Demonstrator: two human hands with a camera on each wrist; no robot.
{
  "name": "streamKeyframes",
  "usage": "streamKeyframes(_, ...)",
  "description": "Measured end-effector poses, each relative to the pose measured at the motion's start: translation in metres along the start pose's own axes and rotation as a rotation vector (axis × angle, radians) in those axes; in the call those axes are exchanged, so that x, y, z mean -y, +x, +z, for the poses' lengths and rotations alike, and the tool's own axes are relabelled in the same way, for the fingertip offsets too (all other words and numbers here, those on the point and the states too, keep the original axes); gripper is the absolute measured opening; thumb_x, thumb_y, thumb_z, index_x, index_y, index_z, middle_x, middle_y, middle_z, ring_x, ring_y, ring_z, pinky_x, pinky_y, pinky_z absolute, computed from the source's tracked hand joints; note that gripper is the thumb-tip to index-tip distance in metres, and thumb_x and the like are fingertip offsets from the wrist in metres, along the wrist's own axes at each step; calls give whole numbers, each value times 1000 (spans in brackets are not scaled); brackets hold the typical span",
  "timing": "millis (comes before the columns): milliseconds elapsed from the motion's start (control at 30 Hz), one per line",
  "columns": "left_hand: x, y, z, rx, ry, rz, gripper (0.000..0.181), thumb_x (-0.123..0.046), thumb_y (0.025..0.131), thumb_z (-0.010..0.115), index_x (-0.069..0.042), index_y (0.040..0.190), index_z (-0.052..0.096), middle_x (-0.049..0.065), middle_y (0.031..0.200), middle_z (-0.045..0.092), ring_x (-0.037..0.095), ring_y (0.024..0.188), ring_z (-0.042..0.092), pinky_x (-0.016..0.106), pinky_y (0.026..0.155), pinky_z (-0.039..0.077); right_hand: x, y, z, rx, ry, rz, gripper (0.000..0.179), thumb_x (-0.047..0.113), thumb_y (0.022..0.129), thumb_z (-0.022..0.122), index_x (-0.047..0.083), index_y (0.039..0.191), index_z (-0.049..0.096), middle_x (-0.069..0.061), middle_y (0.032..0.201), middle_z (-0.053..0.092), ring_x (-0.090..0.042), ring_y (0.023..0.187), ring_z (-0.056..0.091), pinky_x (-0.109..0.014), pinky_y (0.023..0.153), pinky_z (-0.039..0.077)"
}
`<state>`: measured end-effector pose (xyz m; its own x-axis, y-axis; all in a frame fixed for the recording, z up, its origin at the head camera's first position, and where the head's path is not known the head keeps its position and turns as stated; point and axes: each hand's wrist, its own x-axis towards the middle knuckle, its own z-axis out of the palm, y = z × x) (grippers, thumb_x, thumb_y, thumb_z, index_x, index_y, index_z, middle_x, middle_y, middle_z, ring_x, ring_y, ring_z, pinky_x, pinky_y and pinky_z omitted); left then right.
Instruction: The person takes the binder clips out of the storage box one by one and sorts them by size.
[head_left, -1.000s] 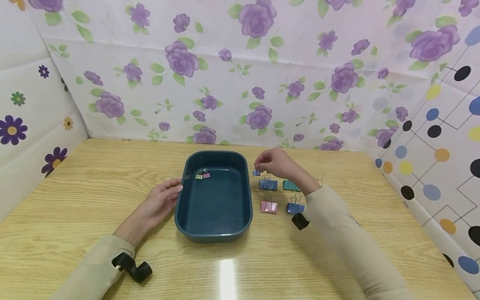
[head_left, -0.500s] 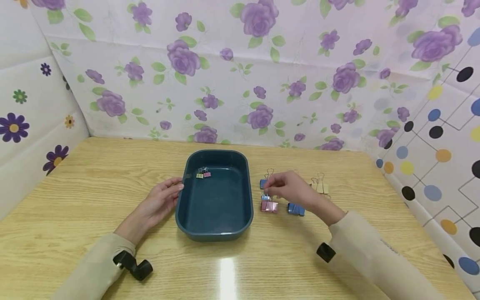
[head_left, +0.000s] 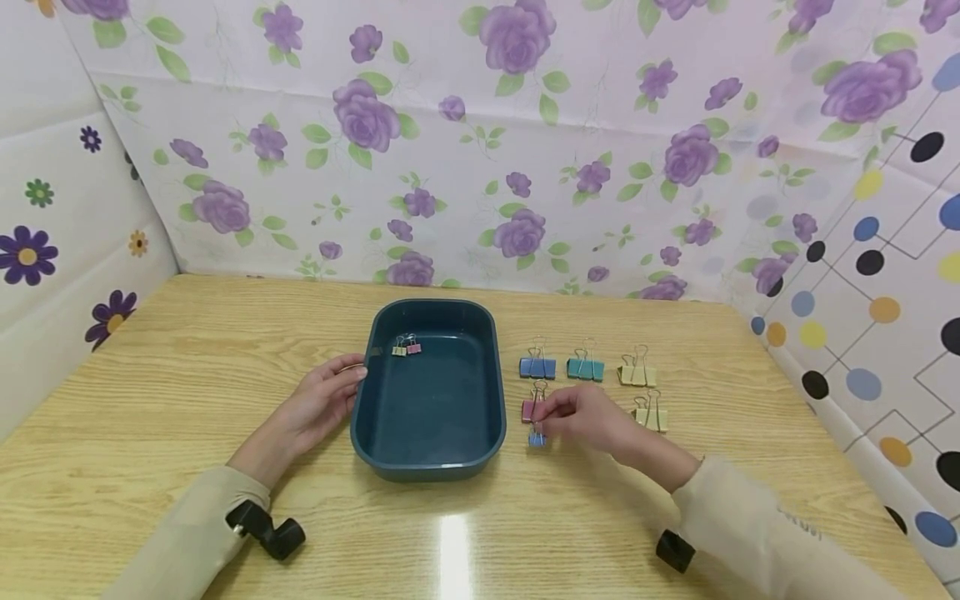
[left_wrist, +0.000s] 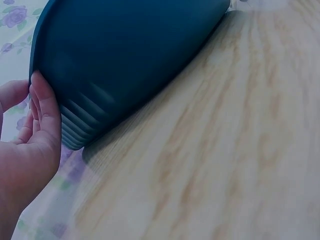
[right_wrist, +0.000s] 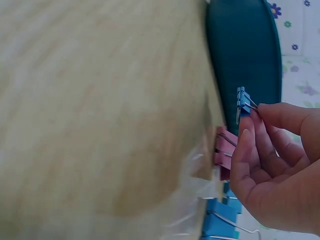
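Note:
In the head view my left hand (head_left: 324,398) holds the left rim of a deep dark teal plastic tray (head_left: 427,472). Thumb and fingers lie on either side of that rim in the left wrist view. My right hand (head_left: 588,423) pinches a small blue binder clip (right_wrist: 243,101) by its wire handle, just in front of a larger pink binder clip (head_left: 528,410). Inside the tray, near its back left, sit a small yellow binder clip (head_left: 399,351) and a small pink binder clip (head_left: 413,348). Another large blue clip is hidden behind my right hand.
Right of the tray stand larger binder clips: a blue clip (head_left: 537,368), a teal clip (head_left: 585,369) and a yellow clip (head_left: 637,376) in the back row, with a second yellow clip (head_left: 651,418) in front. Flowered cloth (head_left: 450,167) hangs behind the wooden table (head_left: 360,542).
My right hand has brought the small blue clip from behind the large clips toward me, past the blue one to in front of the pink one. My left hand stays on the tray.

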<state>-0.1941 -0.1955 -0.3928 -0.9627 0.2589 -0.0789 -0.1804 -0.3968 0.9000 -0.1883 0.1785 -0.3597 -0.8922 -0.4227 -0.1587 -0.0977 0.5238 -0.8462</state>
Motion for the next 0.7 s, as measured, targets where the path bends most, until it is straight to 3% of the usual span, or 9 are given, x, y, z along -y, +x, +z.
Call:
streamKeyframes(267,-1,-1,0,-6,17,-7,21,-3,100,48,1,119,40,4,102,60,11,89,59,22,77,50,-10,-5,10,-4,11,-1,4,0,85,68,0,88,71,-4,78,68,-13,67,56,-24,55,46)
streamKeyframes(700,-1,-1,-1,0,31,-13,20,-4,100,49,-1,119,41,4,102,60,11,89,59,22,77,50,-15,-6,11,21,26,-5,8,-3,86,64,-2,92,70,-4,78,66,-15,67,56,-26,56,50)
